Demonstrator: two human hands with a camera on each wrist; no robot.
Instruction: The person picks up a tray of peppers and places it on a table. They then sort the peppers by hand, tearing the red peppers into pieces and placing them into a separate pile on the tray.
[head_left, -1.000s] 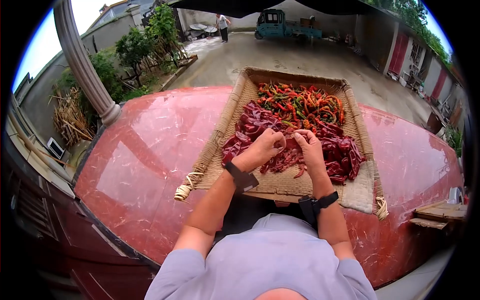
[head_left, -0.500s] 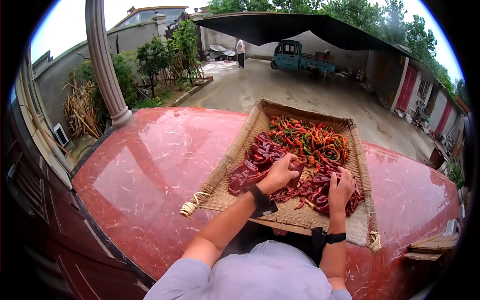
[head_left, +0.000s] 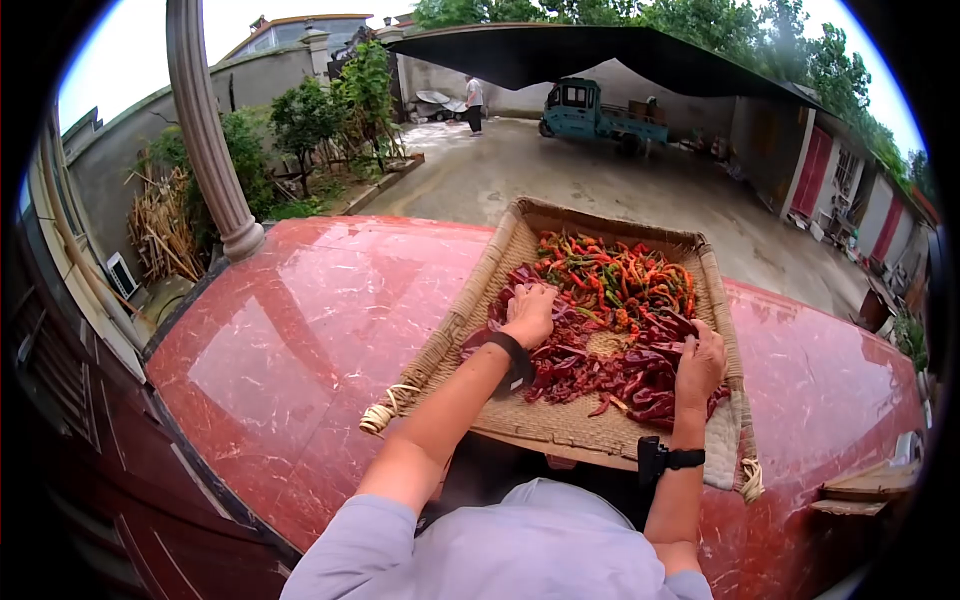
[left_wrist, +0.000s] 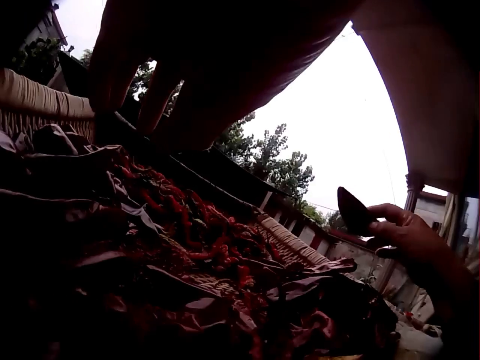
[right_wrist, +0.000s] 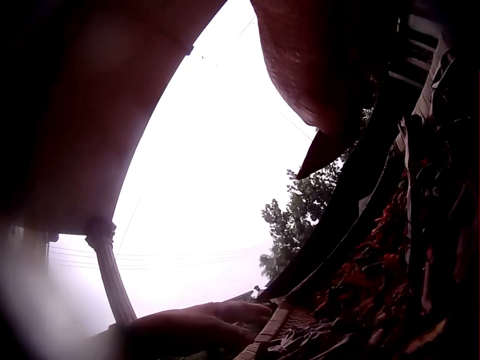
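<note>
Now, L hand (head_left: 530, 316), fingers loosely parted, at dark-red chillies (head_left: 520, 275), left, any hold unclear; R hand (head_left: 701, 368) pinches dark pod (left_wrist: 352, 212), right. Bright chillies (head_left: 620, 275), far side, woven tray (head_left: 440, 336), on tabletop (head_left: 300, 330). Prob. part-done: small bits (head_left: 575, 370) near, many pods to go.

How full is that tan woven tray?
Partly full: the tray holds dark red peppers and thin bright chillies, but bare weave shows at its near edge.

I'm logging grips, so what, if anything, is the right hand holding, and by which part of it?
A dark red pepper, pinched by one end in the right hand, its pointed tip free.
</note>
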